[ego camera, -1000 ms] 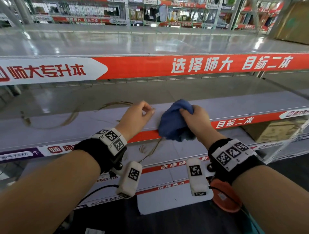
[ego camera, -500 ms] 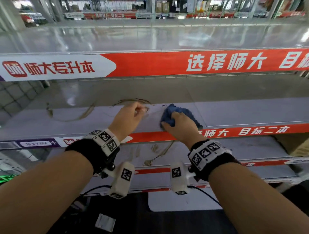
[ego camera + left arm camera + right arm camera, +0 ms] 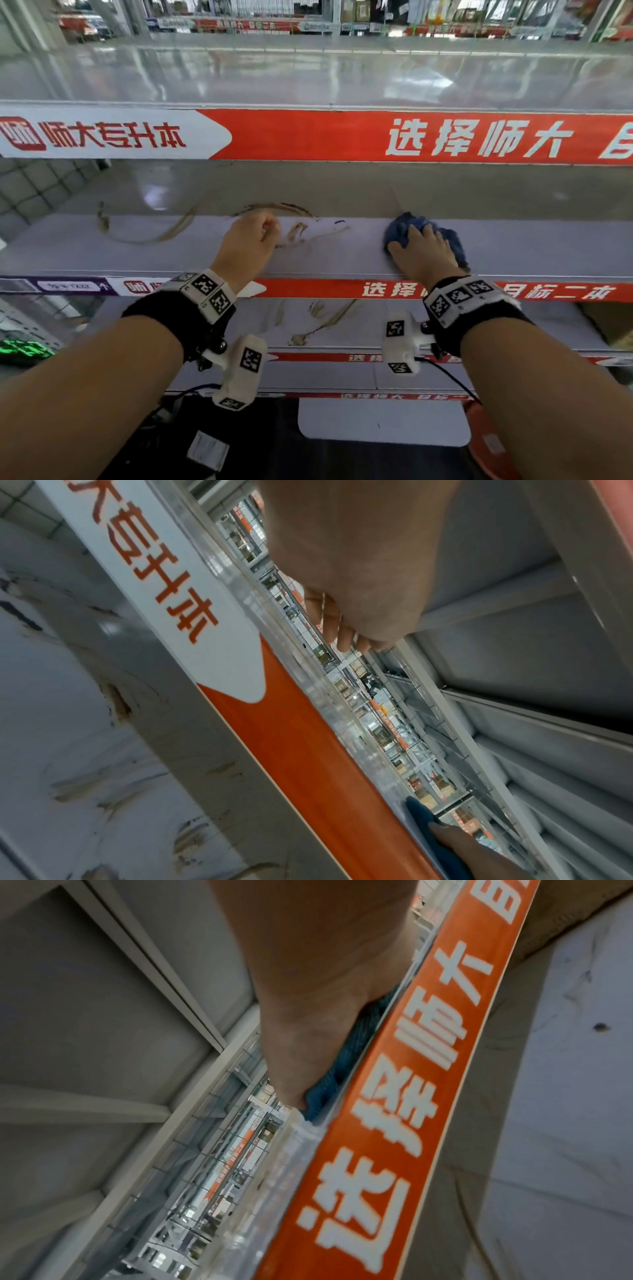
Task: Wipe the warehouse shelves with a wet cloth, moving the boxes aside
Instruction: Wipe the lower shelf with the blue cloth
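Observation:
A bunched blue cloth (image 3: pixel 449 240) lies on the middle shelf (image 3: pixel 531 250), right of centre. My right hand (image 3: pixel 416 240) presses down on it with fingers spread flat over the top. The right wrist view shows the cloth (image 3: pixel 346 1064) squeezed under the right hand (image 3: pixel 308 993) at the shelf's front lip. My left hand (image 3: pixel 263 230) rests on the same shelf well to the left, fingers curled in with nothing in them. Brown smears (image 3: pixel 297 233) mark the shelf beside the left hand. In the left wrist view the cloth (image 3: pixel 421 815) sits far along the shelf.
The upper shelf edge with its red and white banner (image 3: pixel 342 137) overhangs close above. A longer brown streak (image 3: pixel 154 237) curves at the left. The lower shelf (image 3: pixel 479 329) is also stained. A cardboard box (image 3: pixel 609 325) sits at lower right.
My right hand set the cloth down on the middle shelf and slid it to the right, away from the left hand. The left hand stayed at its spot.

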